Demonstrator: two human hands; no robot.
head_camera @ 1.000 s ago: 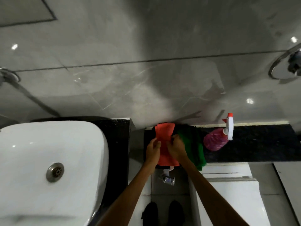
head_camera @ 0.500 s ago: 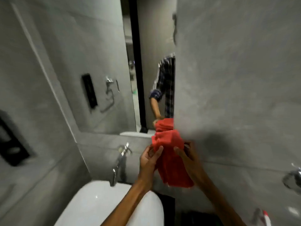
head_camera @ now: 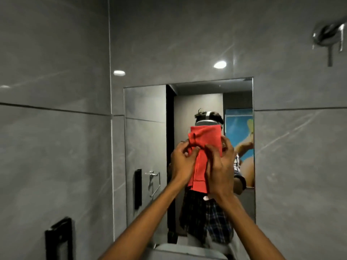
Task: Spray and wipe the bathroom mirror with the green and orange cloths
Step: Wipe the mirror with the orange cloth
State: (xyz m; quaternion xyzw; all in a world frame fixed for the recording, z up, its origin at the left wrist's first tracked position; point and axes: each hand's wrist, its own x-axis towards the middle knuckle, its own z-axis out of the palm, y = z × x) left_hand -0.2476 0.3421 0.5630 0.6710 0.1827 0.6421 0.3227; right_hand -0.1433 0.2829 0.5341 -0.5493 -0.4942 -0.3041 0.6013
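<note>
The orange cloth hangs folded in front of the bathroom mirror, held up at about head height. My left hand pinches its left edge and my right hand grips its right side, fingers curled into the fabric. The mirror is a tall rectangle set in the grey tiled wall and reflects a person in a checked shirt. Whether the cloth touches the glass I cannot tell. The green cloth and the spray bottle are out of view.
A black holder is fixed to the left wall at the lower left. A chrome fitting juts from the wall at the upper right. The basin rim shows at the bottom edge, below the mirror.
Both hands lifted the orange cloth off the black counter, away from the green cloth and spray bottle, and raised it in front of the mirror. My view swung from the counter up to the mirror.
</note>
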